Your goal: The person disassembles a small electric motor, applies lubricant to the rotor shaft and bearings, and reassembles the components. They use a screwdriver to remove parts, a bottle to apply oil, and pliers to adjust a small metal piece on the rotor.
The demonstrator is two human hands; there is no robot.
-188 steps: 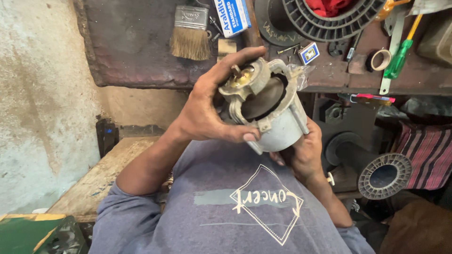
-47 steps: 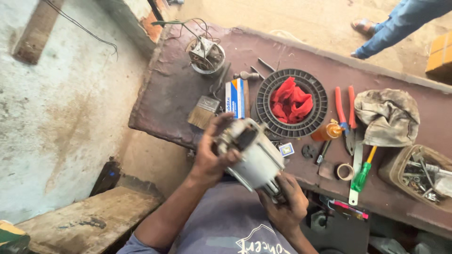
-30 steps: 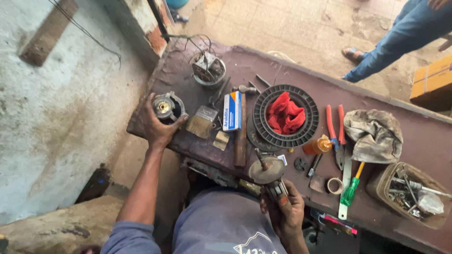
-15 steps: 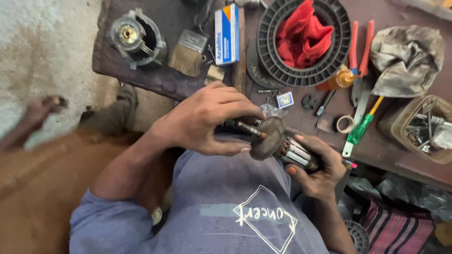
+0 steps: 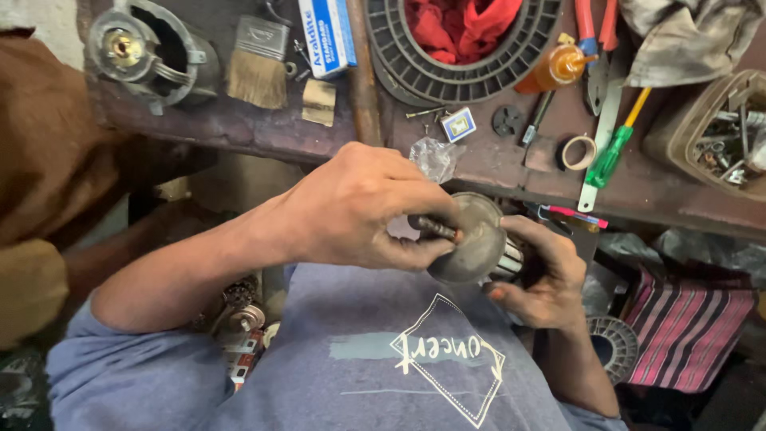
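I hold a motor rotor (image 5: 479, 239) with a round metal end plate and a protruding shaft above my lap. My left hand (image 5: 359, 207) wraps over the shaft end, fingers pinching the shaft. My right hand (image 5: 546, 271) grips the rotor's body from below and the right. The empty grey motor housing (image 5: 148, 52) lies on the bench at the far left, apart from both hands.
On the brown bench (image 5: 255, 128) lie a paintbrush (image 5: 257, 68), a blue-and-white box (image 5: 327, 36), a black ribbed fan cover (image 5: 431, 60) holding a red cloth, an orange bottle (image 5: 554, 68), red pliers, a green screwdriver (image 5: 610, 156), a tape roll (image 5: 578, 152) and a parts tray (image 5: 718, 136).
The housing was taken off and set on the bench at the left. My left hand came back to the rotor shaft, and the view has closed in on the hands.
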